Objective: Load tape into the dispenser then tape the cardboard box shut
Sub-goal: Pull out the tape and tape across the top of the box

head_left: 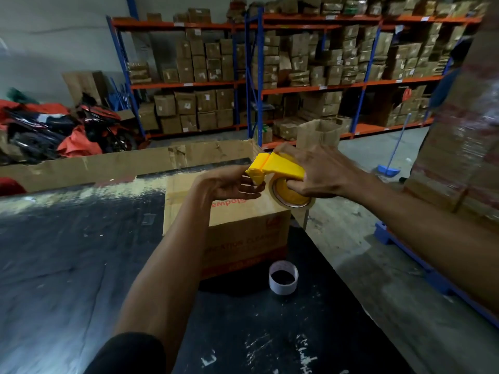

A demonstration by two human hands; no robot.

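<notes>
Over the dark tabletop (81,252), right hand (324,174) grips the loaded dispenser (275,168); left hand (229,184) fingers apparently pinch tape to thread it.

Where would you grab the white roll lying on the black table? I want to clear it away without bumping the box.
Take the white roll by its rim from above, fingers inside the open core and thumb outside. It stands on its flat end, hole up, just in front of the cardboard box, so coming from above likely avoids the box.

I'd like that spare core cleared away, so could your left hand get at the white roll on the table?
Probably yes: the white roll stands uncovered on the table before the box, below the left hand.
</notes>
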